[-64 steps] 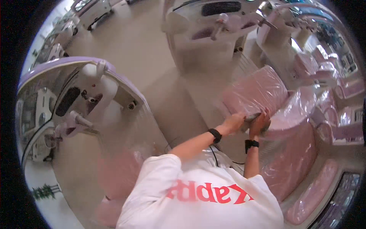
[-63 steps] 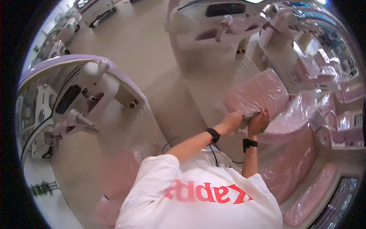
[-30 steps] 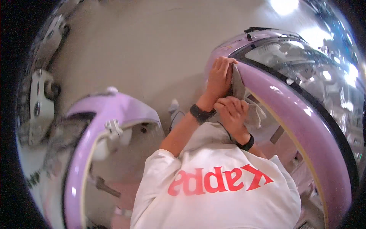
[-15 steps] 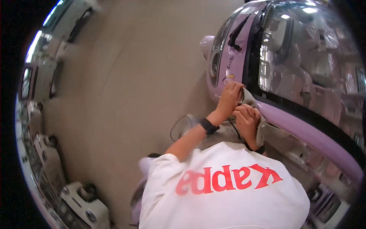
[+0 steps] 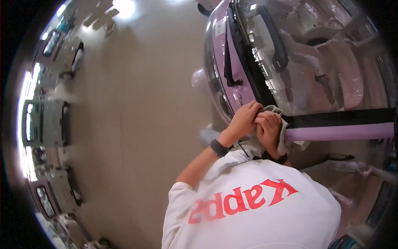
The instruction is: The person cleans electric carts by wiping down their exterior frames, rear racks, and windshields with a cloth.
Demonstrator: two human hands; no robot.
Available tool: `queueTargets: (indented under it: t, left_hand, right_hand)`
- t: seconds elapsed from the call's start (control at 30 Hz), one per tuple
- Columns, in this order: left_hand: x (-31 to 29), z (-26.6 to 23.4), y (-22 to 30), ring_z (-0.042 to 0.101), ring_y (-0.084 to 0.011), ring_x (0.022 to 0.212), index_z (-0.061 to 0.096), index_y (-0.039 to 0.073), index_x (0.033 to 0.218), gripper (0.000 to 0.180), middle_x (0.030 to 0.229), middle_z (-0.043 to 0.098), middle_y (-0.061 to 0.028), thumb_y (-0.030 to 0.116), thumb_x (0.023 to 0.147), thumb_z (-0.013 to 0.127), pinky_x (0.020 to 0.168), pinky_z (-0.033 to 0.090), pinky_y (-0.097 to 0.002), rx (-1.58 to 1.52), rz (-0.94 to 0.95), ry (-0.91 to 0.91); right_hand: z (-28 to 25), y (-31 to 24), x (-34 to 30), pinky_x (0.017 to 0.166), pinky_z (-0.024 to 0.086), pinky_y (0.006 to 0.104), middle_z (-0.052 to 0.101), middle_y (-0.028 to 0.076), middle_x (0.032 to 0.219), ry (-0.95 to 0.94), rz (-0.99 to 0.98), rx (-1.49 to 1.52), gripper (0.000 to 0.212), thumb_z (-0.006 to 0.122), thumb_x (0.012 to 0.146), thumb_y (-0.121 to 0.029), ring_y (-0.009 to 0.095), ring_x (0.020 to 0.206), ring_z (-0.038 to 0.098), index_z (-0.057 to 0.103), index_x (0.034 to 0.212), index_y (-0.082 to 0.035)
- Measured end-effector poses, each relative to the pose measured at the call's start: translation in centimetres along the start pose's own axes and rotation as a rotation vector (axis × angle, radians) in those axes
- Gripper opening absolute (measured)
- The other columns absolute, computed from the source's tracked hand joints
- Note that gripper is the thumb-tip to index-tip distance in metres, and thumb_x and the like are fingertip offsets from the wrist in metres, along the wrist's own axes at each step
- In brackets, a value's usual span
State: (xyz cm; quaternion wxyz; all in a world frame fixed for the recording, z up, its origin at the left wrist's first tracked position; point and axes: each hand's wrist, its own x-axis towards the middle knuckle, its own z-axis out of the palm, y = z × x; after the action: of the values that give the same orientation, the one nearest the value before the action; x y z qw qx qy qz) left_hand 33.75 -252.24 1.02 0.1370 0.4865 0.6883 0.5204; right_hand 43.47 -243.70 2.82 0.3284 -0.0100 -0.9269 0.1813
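A light grey cloth (image 5: pixel 282 139) is bunched at the lower front corner of a lilac vehicle's windshield (image 5: pixel 286 79). My left hand (image 5: pixel 245 119), a dark band at its wrist, has its fingers bent and closed on the cloth's upper edge. Close beside it, my right hand (image 5: pixel 269 126) grips the same cloth with curled fingers, and part of the cloth hangs down past that wrist. Both hands are against the lilac body panel (image 5: pixel 234 62), beside the black trim (image 5: pixel 340 117). The fingertips and the spot beneath the cloth are hidden.
A black wiper arm (image 5: pixel 228 66) rises from the panel just beyond my hands. Behind the windshield show a dark steering wheel (image 5: pixel 269 37) and a pink seat (image 5: pixel 348 74). Several small vehicles line the left side, one a pale green vehicle (image 5: pixel 47 122), across the brown floor (image 5: pixel 137 137).
The view has turned, so the vehicle appears further left and more of its interior shows. Both hands remain closed on the cloth, close together near the windshield corner.
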Motion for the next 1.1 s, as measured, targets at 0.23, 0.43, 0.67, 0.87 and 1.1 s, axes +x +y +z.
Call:
queueTargets:
  t: [0.23, 0.43, 0.67, 0.87, 1.1]
  left_hand:
    - [6.5, -5.2, -1.8, 0.054, -0.0335, 0.076, 0.050, 0.001, 0.092, 0.017, 0.083, 0.054, -0.0159, 0.005, 0.076, 0.053, 0.065, 0.043, -0.0345, -0.108, 0.005, 0.020]
    - [12.4, -4.9, -1.5, 0.054, -0.0264, 0.080, 0.053, -0.001, 0.090, 0.014, 0.092, 0.052, -0.0124, 0.001, 0.077, 0.054, 0.070, 0.044, -0.0300, -0.122, 0.193, -0.047]
    - [15.4, -1.8, 0.8, 0.038, -0.0300, 0.111, 0.053, -0.001, 0.092, 0.015, 0.117, 0.037, -0.0140, -0.002, 0.077, 0.052, 0.092, 0.032, -0.0354, -0.168, 0.528, -0.179]
    - [19.0, -1.6, -1.4, 0.034, -0.0285, 0.115, 0.056, 0.006, 0.093, 0.017, 0.119, 0.035, -0.0119, -0.001, 0.077, 0.054, 0.091, 0.033, -0.0378, -0.217, 0.618, -0.201]
    - [24.3, -5.9, -4.3, 0.033, -0.0281, 0.112, 0.050, 0.005, 0.100, 0.017, 0.119, 0.035, -0.0140, 0.003, 0.083, 0.048, 0.089, 0.032, -0.0385, -0.184, 0.544, -0.106]
  right_hand:
    - [3.9, 0.3, 3.5, 0.078, 0.034, 0.0391, 0.051, 0.011, 0.097, 0.259, 0.229, -0.037, 0.017, 0.048, 0.073, -0.005, 0.028, 0.091, 0.047, 0.053, 0.089, -0.006]
    - [7.9, 1.0, 1.2, 0.097, 0.025, 0.0446, 0.036, 0.015, 0.127, 0.080, 0.520, -0.214, 0.046, 0.045, 0.080, -0.009, 0.032, 0.117, 0.034, 0.036, 0.125, -0.002]
    - [8.8, -1.2, 1.3, 0.099, 0.020, 0.0467, 0.031, 0.015, 0.131, 0.227, 0.870, -0.582, 0.043, 0.043, 0.081, -0.010, 0.029, 0.122, 0.029, 0.037, 0.123, 0.000]
    - [11.1, -1.1, 5.0, 0.100, 0.016, 0.0500, 0.027, 0.016, 0.133, 0.422, 1.090, -0.646, 0.048, 0.047, 0.082, -0.017, 0.032, 0.123, 0.024, 0.034, 0.124, 0.001]
    - [6.2, 3.2, 10.7, 0.100, 0.016, 0.0480, 0.025, 0.018, 0.133, 0.386, 0.967, -0.856, 0.051, 0.048, 0.082, -0.019, 0.035, 0.123, 0.024, 0.031, 0.127, -0.002]
